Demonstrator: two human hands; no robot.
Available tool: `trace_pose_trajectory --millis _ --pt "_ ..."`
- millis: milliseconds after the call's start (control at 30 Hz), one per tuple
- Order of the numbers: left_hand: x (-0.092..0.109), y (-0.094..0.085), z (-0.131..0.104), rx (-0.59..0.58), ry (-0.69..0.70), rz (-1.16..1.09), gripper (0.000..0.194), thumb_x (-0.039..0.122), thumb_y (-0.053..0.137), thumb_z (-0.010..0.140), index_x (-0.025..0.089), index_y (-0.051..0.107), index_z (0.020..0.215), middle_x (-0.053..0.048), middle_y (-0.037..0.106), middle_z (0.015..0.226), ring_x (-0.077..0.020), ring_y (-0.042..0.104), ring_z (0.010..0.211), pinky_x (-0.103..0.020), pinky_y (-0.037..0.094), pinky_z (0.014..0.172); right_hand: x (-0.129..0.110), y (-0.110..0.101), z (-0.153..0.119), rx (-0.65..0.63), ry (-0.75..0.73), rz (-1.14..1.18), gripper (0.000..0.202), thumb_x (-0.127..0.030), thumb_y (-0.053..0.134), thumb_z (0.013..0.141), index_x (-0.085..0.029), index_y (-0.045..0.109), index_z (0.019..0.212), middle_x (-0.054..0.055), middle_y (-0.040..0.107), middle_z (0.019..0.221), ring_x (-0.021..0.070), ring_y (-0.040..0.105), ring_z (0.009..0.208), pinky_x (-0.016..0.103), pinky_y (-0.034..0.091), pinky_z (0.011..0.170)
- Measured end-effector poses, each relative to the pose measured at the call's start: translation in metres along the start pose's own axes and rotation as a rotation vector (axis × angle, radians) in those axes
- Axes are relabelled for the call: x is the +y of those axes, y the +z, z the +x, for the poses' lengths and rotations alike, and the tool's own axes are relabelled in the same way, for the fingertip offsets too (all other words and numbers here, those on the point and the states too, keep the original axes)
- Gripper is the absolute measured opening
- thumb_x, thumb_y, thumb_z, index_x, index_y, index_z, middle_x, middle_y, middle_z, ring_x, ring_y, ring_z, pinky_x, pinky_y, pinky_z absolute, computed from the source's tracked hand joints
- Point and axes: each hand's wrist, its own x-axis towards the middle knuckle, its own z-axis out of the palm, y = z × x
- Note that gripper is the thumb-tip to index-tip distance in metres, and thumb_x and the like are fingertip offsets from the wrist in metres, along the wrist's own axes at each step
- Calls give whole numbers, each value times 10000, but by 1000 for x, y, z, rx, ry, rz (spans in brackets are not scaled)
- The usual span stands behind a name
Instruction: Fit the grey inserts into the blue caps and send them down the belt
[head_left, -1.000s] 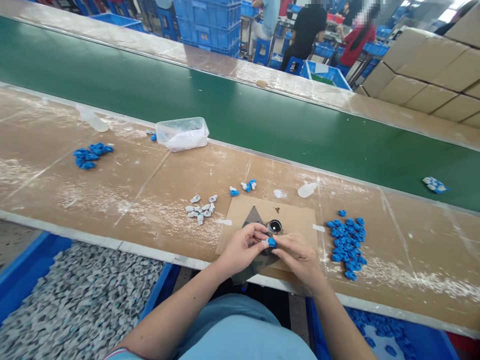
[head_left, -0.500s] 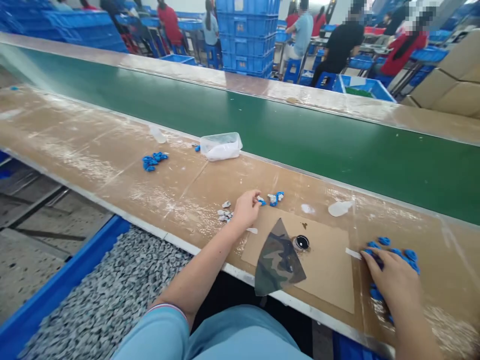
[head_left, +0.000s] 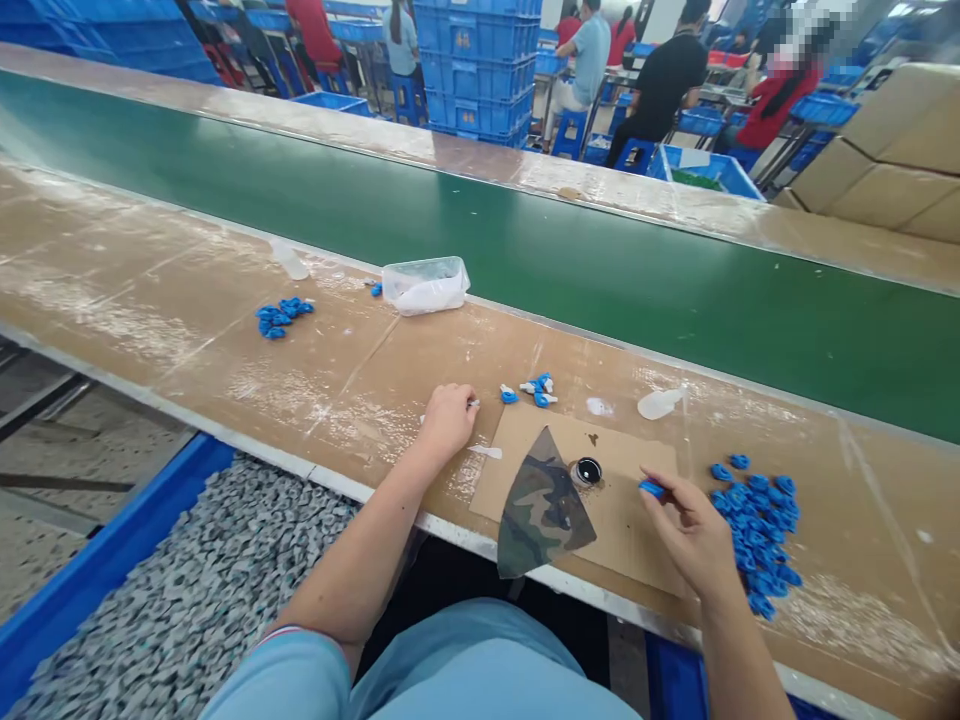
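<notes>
My left hand (head_left: 448,422) is closed in a pinch over the brown worktop, with a small pale grey piece (head_left: 474,403) showing at its fingertips. In my right hand (head_left: 694,535), thumb and fingers hold a small blue piece (head_left: 651,488) above the cardboard sheet (head_left: 637,560). To its right lies a pile of similar blue pieces (head_left: 761,520). Several blue pieces with pale grey parts attached (head_left: 538,388) lie beyond the sheet. On the sheet are a camouflage cloth (head_left: 544,510) and a small round pot with dark contents (head_left: 588,472).
A green belt (head_left: 525,230) runs beyond the worktop. On the worktop are a clear plastic tub (head_left: 425,288), a white bottle (head_left: 661,403) and another blue heap (head_left: 281,318). A blue bin rim (head_left: 172,490) borders many grey pieces at lower left. People sit across the belt.
My right hand has moved left from the blue pile, now with a blue piece in its fingers. My left hand has left a blue-and-grey piece behind and moved left over the grey pieces.
</notes>
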Motion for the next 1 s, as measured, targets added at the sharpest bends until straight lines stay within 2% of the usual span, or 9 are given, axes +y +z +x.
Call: trace_pose_trajectory --millis 67,167,300,367,433,500,567,733,1000 --pt "-1 0 4 -10 15 -9 146 112 508 761 187 633 759 -111 639 836 -270 579 874 -406 443 847 -5 3 0 -21 8 73 201 -304 578 840 -224 682 991 71 702 877 176 651 741 317 549 687" --pt "-1 -5 3 30 32 -77 155 104 483 763 193 607 739 -104 614 839 -269 572 883 -409 445 846 -9 8 0 -7 39 167 175 -301 598 835 -226 696 957 73 699 879 179 665 776 306 570 672" --pt "13 -14 -16 106 39 -380 126 154 476 797 190 581 856 -68 614 880 -215 572 881 -368 455 851 -14 14 1 6 55 187 151 -310 624 821 -233 713 916 66 712 866 181 677 769 318 581 685" --pt "26 -12 -32 34 31 -638 152 222 502 814 193 585 939 -49 622 901 -181 577 856 -326 471 818 -18 17 3 0 52 153 143 -311 631 819 -243 723 905 60 731 874 190 685 781 342 581 719" --pt "40 -3 -50 -116 -6 -907 186 295 545 809 193 604 952 -36 632 883 -158 588 824 -295 484 782 -22 20 5 -7 45 129 139 -315 632 820 -252 730 896 52 744 882 200 693 804 361 579 751" --pt "52 9 -65 -269 -110 -1119 211 356 618 769 179 623 883 -22 633 800 -143 595 761 -280 492 742 -25 22 7 -25 26 126 143 -315 620 830 -260 732 900 43 751 894 203 700 821 359 582 757" --pt "63 21 -75 -352 -242 -1272 269 398 699 706 167 620 818 -5 623 732 -126 593 700 -264 493 702 -28 24 9 -47 1 120 152 -313 605 842 -268 732 913 37 754 908 203 705 831 353 584 757" --pt "75 33 -81 -422 -375 -1443 393 429 804 593 154 650 827 8 628 708 -95 584 643 -231 487 645 -32 24 12 -87 -53 80 161 -287 584 857 -284 727 929 22 754 913 203 710 835 347 591 746" --pt "75 33 -81 -438 -458 -1557 390 408 837 562 147 687 809 -18 673 746 -107 631 684 -263 509 746 -31 20 10 -98 -98 8 170 -274 585 858 -295 724 954 24 750 923 205 709 828 334 593 713"
